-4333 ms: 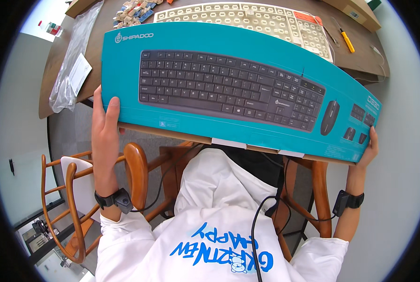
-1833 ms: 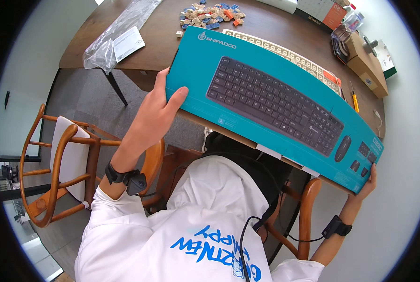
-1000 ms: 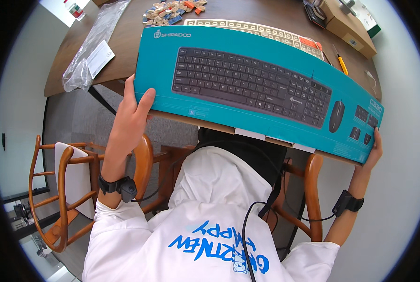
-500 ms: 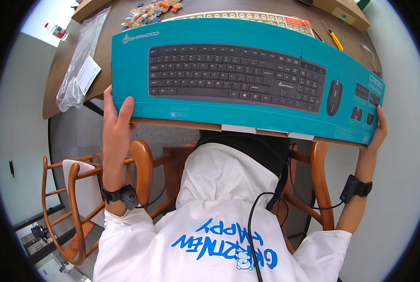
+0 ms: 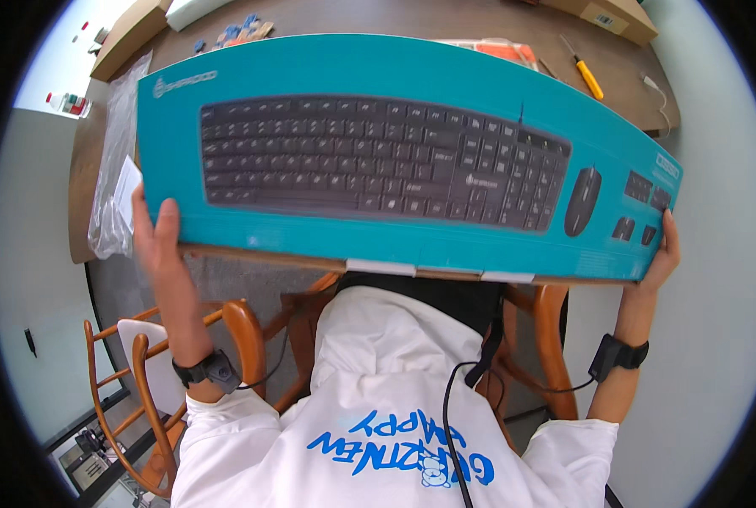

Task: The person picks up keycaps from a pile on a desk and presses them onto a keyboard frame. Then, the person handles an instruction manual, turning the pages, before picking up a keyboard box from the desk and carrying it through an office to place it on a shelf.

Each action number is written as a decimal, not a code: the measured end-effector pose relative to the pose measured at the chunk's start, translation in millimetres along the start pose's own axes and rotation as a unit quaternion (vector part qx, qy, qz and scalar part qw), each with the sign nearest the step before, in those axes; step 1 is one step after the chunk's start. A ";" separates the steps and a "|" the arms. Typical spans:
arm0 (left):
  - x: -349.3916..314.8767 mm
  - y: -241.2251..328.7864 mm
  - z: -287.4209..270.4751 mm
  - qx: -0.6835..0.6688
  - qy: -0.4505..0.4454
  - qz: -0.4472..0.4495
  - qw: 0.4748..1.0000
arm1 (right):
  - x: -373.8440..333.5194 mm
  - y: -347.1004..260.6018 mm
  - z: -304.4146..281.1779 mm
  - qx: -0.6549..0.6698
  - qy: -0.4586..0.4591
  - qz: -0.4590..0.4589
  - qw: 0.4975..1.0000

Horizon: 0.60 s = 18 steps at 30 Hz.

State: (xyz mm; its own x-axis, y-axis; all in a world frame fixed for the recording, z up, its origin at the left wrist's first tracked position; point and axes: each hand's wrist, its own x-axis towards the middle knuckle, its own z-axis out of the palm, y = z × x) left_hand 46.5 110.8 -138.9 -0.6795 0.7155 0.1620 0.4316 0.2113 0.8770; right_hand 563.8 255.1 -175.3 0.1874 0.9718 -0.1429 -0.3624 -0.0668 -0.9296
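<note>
A long teal keyboard box point(image 5: 310, 235), printed with a black keyboard and mouse, is held up over the table's near edge. My left hand point(image 5: 158, 233) grips its left end, thumb on the printed face and the other fingers mostly behind it. Around the right end closes my right hand point(image 5: 664, 254), fingertips showing at the edge. White flaps and brown cardboard show along the box's lower edge. Behind the box, partly hidden, are an orange and white keyboard point(image 5: 505, 51) and a few loose keycaps point(image 5: 244, 32).
The brown table point(image 5: 395, 19) carries a yellow screwdriver point(image 5: 590, 78), a white cable point(image 5: 656, 89), clear plastic wrap point(image 5: 111, 195) and cardboard boxes point(image 5: 602, 15). A bottle point(image 5: 69, 104) appears at far left. A wooden chair point(image 5: 145, 364) stands to my left.
Both hands have brought the box closer and a bit to the left, so it looks larger and covers more of the keycaps and the keyboard behind. The view has shifted too.
</note>
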 end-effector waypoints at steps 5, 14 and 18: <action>38.0 -19.9 -0.6 -0.011 0.155 -0.015 0.988 | -7.6 -4.5 6.5 -0.007 0.012 -0.003 1.000; 91.6 7.4 -8.7 -0.088 0.211 -0.177 0.957 | -27.5 6.5 30.6 0.098 -0.018 0.082 0.992; 112.2 -7.9 -81.4 -0.273 0.053 -0.144 0.950 | -25.3 0.8 90.1 0.151 -0.048 0.152 0.976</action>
State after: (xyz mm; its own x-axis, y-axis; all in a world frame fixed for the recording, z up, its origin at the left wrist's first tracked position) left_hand -81.4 135.2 -90.9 -0.7917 0.6026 -0.1008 -0.1330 -0.0090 0.9911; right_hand 476.5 250.9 -141.8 -0.0520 0.9353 -0.3501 -0.6430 -0.2996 -0.7049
